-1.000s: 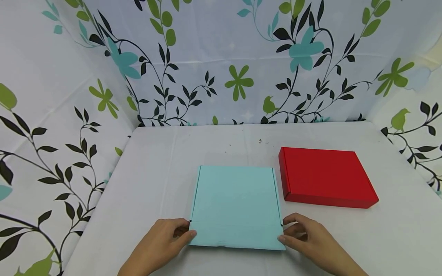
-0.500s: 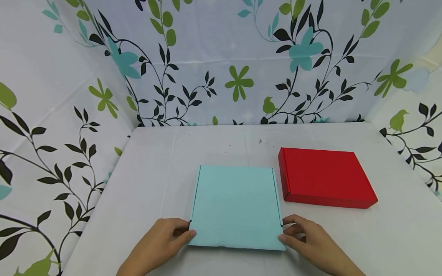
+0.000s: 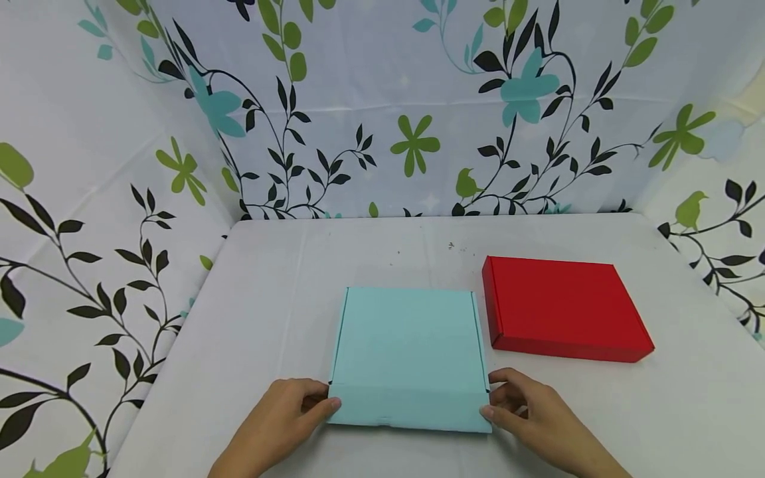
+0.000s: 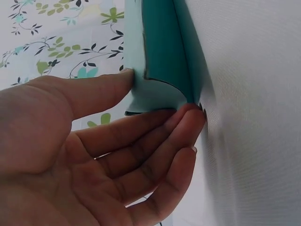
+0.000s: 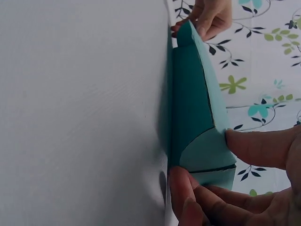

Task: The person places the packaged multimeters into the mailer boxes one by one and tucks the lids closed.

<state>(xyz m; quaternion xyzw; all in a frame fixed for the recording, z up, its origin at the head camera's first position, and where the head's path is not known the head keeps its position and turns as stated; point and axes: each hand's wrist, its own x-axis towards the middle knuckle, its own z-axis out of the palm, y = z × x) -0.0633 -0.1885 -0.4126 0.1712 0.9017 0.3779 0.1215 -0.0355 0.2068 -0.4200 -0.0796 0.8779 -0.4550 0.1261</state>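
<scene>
A flat light blue cardboard box [image 3: 412, 338] lies on the white table in the head view, its lid on top. My left hand [image 3: 293, 415] grips its front left corner, thumb on the lid and fingers curled at the side. At the front right corner my right hand [image 3: 532, 411] holds it the same way. Both wrist views show the darker teal front of the box [image 4: 164, 47] and a rounded side flap [image 5: 207, 150] under the lid's front edge. My right thumb [image 5: 258, 146] presses on the lid; the fingertips sit low by the table.
A closed red cardboard box [image 3: 568, 305] lies to the right, close beside the blue one. The white table [image 3: 269, 299] is bounded at the back and sides by cloth [image 3: 358, 79] printed with leaves and flowers. A few dark specks mark the tabletop toward the back.
A crease across the front part of the blue lid shows more clearly, and its front right corner has shifted very slightly. Both hands stay at the corners; the red box has not moved.
</scene>
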